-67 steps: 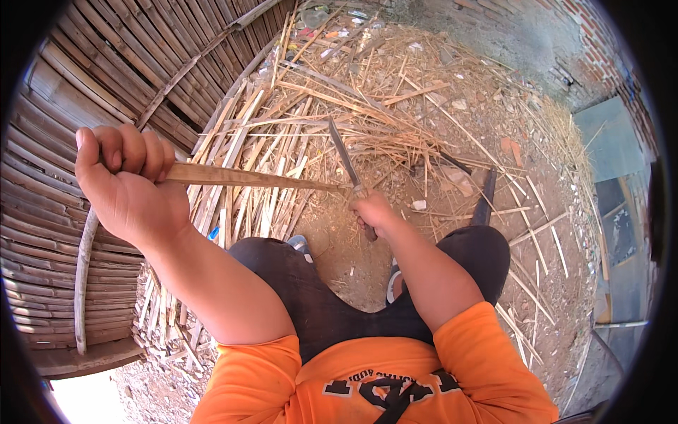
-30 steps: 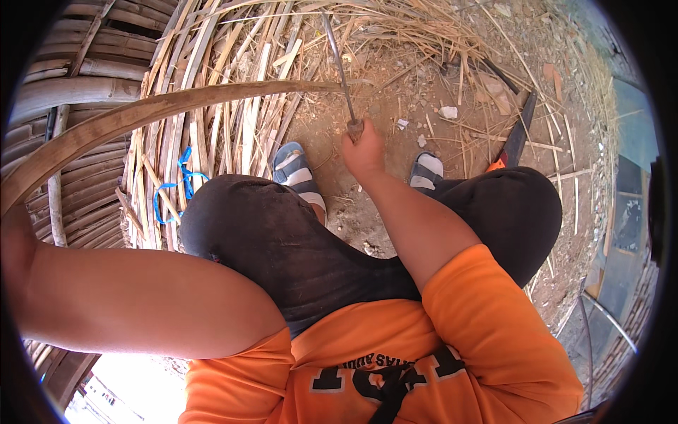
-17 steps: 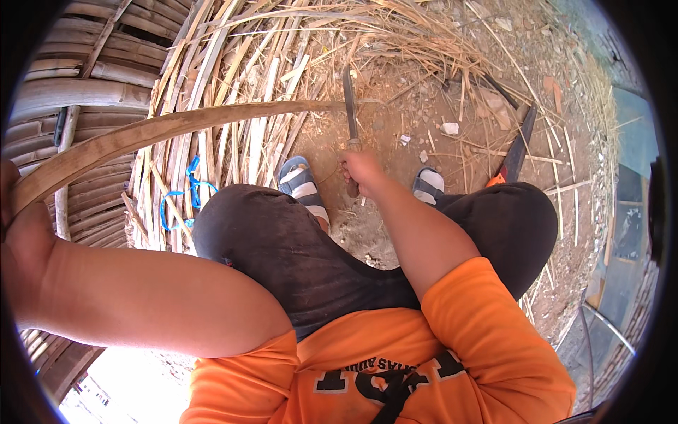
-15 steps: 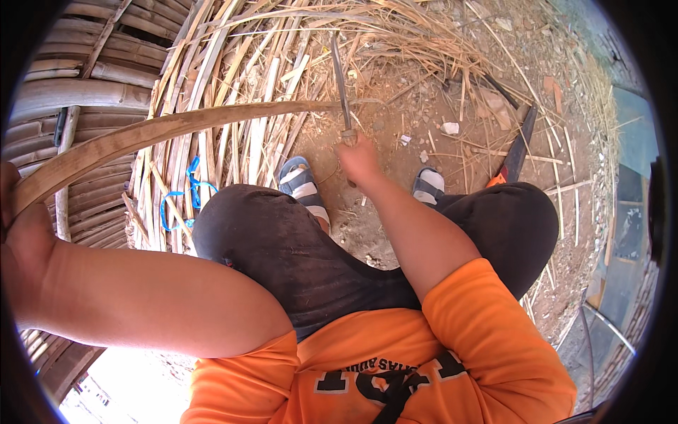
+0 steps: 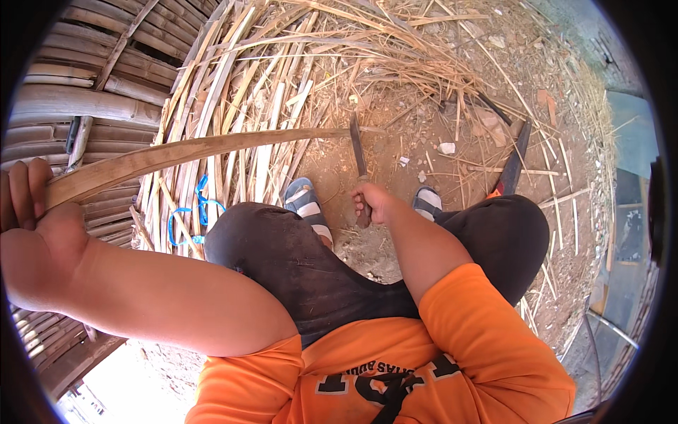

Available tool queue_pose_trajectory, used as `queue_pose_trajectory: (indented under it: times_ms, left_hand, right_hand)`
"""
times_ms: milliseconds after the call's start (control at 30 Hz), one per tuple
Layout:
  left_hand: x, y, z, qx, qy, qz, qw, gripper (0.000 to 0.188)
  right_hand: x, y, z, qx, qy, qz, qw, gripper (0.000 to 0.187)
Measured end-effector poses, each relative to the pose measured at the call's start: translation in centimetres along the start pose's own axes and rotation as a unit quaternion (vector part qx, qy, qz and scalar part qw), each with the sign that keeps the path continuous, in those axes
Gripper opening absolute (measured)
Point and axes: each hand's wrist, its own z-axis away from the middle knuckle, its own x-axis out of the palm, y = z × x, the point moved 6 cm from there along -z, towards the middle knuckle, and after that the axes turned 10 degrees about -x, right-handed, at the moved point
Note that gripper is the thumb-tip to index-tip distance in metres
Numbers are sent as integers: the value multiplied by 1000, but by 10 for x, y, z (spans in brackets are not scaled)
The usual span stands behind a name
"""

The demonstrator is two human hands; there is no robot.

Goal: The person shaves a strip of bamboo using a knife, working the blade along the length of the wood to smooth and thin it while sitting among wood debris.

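Split bamboo strips (image 5: 233,120) litter the dirt ground (image 5: 424,134); my left hand (image 5: 39,226) clenches a long curved bamboo slat (image 5: 191,152), my right hand (image 5: 371,203) grasping a dark-bladed knife (image 5: 358,148) against it.

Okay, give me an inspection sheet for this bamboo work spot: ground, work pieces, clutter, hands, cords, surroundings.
Surface: bare brown dirt ground, littered with chips.
Job's things: long curved tan bamboo strip; dark-bladed knife, its blade meeting the strip near the far end.
Clutter: heap of split pale bamboo slats; second dark blade with orange handle lying by the right knee.
Grippers: left hand grips the strip's near end; right hand grips the knife handle.
Cables: blue cord looped among slats.
Surroundings: woven bamboo wall at left.
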Motion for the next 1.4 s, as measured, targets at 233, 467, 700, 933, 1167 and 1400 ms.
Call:
queue_pose_trajectory:
  times_ms: [233, 467, 700, 933, 1167, 1400]
  left_hand:
    - [-9, 4, -3, -59, -4, 115, 992, 35]
    - [-9, 5, 7, -108, 21, 178, 978, 39]
    - [-7, 15, 12, -95, 1, 167, 981, 42]
    - [4, 29, 58, -81, -62, 163, 981, 42]
    - [20, 35, 88, -73, -112, 181, 974, 41]
    - [53, 50, 113, -78, -140, 133, 978, 41]
  right_hand:
    - [51, -88, 74, -124, 20, -7, 992, 11]
    - [51, -230, 253, -344, -8, 220, 913, 24]
    - [10, -225, 287, -429, 46, 205, 879, 24]
    - [-5, -211, 273, -440, 111, 130, 881, 19]
    - [18, -211, 318, -509, 74, 66, 855, 17]
    - [20, -209, 354, -563, 90, 88, 817, 15]
